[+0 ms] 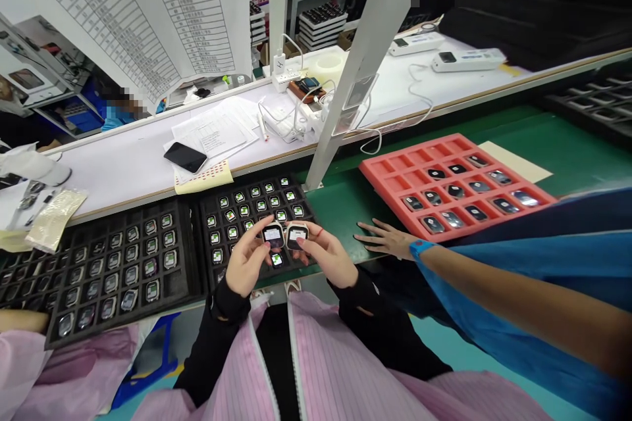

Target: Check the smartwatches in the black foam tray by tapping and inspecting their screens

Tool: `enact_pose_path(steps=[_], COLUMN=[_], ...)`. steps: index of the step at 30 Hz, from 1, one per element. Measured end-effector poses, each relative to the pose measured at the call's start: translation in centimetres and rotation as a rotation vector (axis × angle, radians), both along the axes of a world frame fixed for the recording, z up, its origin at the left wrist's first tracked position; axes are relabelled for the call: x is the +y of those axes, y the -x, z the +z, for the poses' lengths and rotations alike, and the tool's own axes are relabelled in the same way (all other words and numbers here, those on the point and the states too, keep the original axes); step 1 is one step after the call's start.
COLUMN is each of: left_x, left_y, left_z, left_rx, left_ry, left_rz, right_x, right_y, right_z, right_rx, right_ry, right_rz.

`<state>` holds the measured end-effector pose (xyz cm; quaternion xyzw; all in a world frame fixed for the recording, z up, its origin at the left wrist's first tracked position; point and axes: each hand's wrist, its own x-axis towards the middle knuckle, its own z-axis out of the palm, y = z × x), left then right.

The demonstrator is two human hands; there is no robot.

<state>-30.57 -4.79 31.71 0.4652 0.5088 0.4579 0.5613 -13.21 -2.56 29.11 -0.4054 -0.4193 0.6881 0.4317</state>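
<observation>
My left hand grips a smartwatch body between thumb and fingers, its lit screen facing up. Close beside it, my right hand pinches a second smartwatch body, also lit, with the thumb on its lower edge. Both watches are held side by side above a black foam tray. Rows of strapless watches with white and green lit screens sit in that tray's pockets. My hands cover part of the tray's right side.
A co-worker's hand rests on the green bench by a red foam tray of watch bodies. More black trays lie at left. A metal post rises ahead; a phone and papers lie on the shelf.
</observation>
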Motion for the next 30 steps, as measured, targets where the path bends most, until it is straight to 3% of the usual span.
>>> enact_pose_path(steps=[9,17,23,30], left_x=[-0.4,-0.2,0.0,0.0], left_y=[-0.1,-0.3,-0.1,0.0], left_z=[0.5,-0.2,-0.5,-0.5], left_rx=[-0.011,-0.012,-0.038,-0.029], left_ry=[0.019,0.000,-0.018,-0.022], left_rz=[-0.033,0.034,0.018,0.005], right_x=[-0.7,-0.8,-0.9,-0.8], right_y=[0.5,1.0,0.3,0.7], right_z=[-0.1,0.2,0.0,0.1], right_rx=[-0.014,-0.062,0.010,0.008], right_ry=[0.014,-0.005,-0.018,-0.014], right_rz=[-0.048,-0.120,0.000,-0.017])
